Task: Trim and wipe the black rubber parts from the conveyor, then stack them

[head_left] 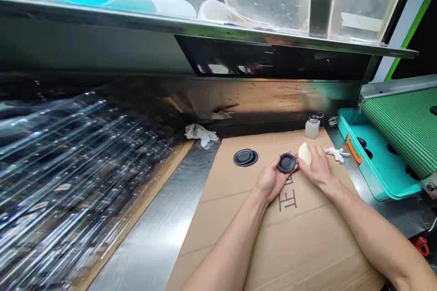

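My left hand (271, 179) grips a small black round lid-like disc (287, 163) by its edge, its face turned up. Close beside it, my right hand (317, 166) pinches a cream-coloured sponge pad (304, 153) near the disc's right edge; I cannot tell whether pad and disc touch. Both hands are over a sheet of brown cardboard (218, 223) with dark printed marks. To the left of the hands, black round discs (245, 157) lie overlapping on the cardboard.
A white pump bottle (312, 127) stands at the cardboard's back edge. White gloves (201, 134) lie at left, another glove (337, 153) at right. A teal bin (378, 177) with black pieces sits under a green conveyor belt (406, 118). Plastic-wrapped stacks (78, 173) fill the left; a shelf (205, 25) overhangs.
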Demonstrator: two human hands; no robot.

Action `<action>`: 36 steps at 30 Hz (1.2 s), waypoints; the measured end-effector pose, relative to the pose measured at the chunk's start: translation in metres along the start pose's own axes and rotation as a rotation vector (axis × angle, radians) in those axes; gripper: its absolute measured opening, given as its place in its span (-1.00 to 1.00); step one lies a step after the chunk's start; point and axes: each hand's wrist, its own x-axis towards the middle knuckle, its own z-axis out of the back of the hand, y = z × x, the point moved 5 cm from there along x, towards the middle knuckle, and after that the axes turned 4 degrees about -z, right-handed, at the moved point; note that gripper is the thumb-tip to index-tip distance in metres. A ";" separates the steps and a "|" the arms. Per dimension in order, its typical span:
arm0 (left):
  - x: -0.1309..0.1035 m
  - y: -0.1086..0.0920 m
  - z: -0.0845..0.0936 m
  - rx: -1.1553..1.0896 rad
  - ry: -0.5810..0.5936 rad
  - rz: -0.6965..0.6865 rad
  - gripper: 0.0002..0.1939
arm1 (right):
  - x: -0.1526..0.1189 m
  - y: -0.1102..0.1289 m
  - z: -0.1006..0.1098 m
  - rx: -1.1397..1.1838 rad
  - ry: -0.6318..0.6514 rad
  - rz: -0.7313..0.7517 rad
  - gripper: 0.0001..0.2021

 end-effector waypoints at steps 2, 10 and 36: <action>-0.003 -0.003 0.001 0.008 -0.016 0.011 -0.70 | 0.002 -0.006 0.006 -0.026 0.071 -0.029 -0.49; -0.003 -0.009 0.005 -0.018 -0.036 -0.022 -0.70 | -0.001 -0.004 0.018 0.154 0.240 -0.051 -0.49; -0.010 0.009 -0.001 0.073 0.016 -0.024 -0.74 | -0.009 0.021 0.000 0.357 0.300 -0.021 -0.74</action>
